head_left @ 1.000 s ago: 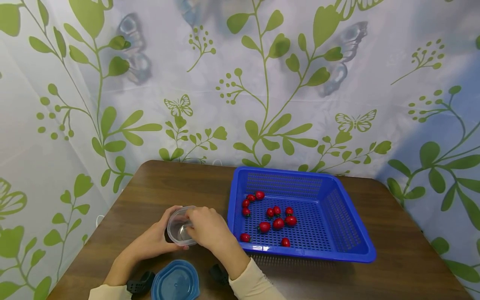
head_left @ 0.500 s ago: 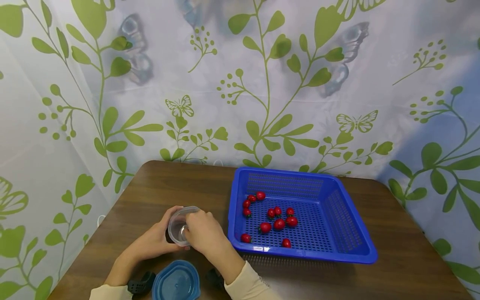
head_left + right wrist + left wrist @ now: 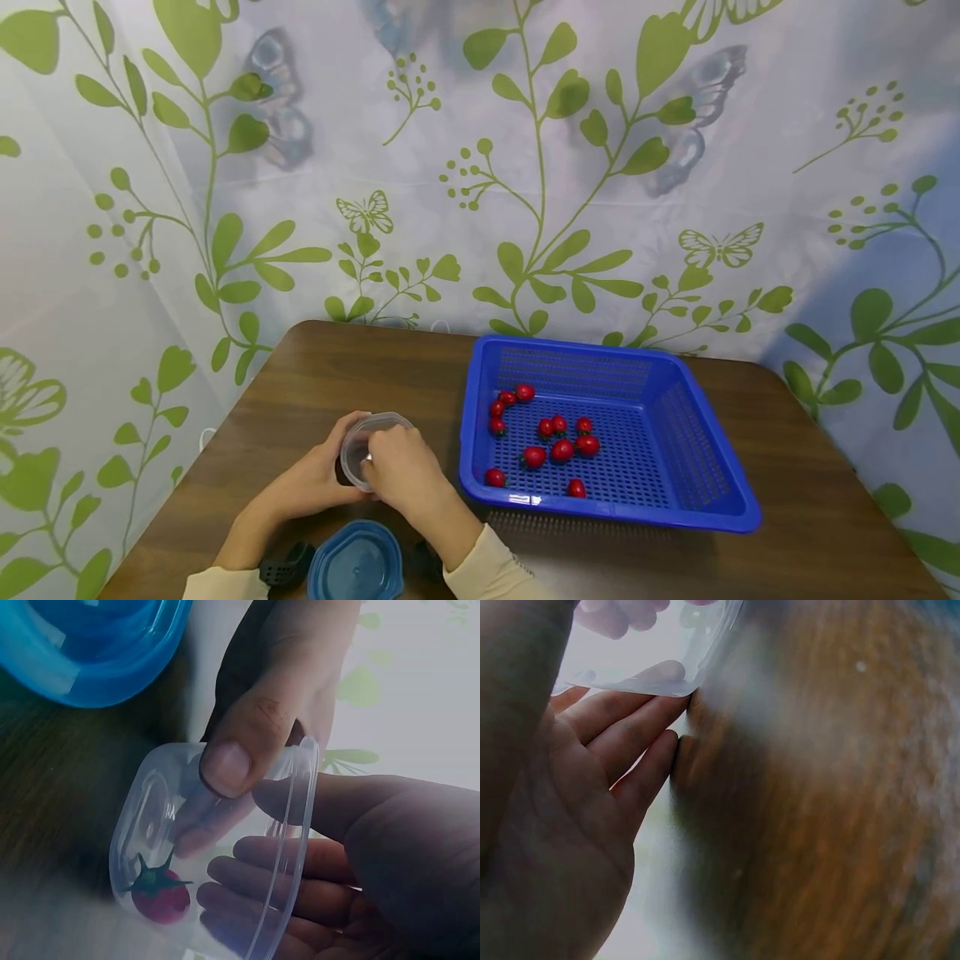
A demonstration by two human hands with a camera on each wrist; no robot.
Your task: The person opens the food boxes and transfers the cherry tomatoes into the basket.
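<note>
A clear plastic container (image 3: 354,450) stands tilted left of the basket, with my left hand (image 3: 315,479) gripping its side. In the right wrist view, the left thumb (image 3: 232,761) lies over the container's wall. My right hand (image 3: 405,467) reaches into the container through its mouth. Its fingers (image 3: 277,881) are loosely extended inside, apart from a small red tomato (image 3: 161,900) with a green star-shaped cap near the container's bottom. To the right, a blue perforated basket (image 3: 607,512) holds several red cherry tomatoes (image 3: 562,452).
A blue plastic lid or shallow dish (image 3: 356,562) lies on the brown wooden table (image 3: 375,358) in front of the hands. Dark wrist straps (image 3: 288,567) are partly visible at the sleeves. A leaf-patterned cloth (image 3: 420,167) hangs behind the table.
My right hand has moved slightly deeper into the container. The left hand keeps its hold, and the basket's tomatoes stay as they were. The head view has shifted slightly.
</note>
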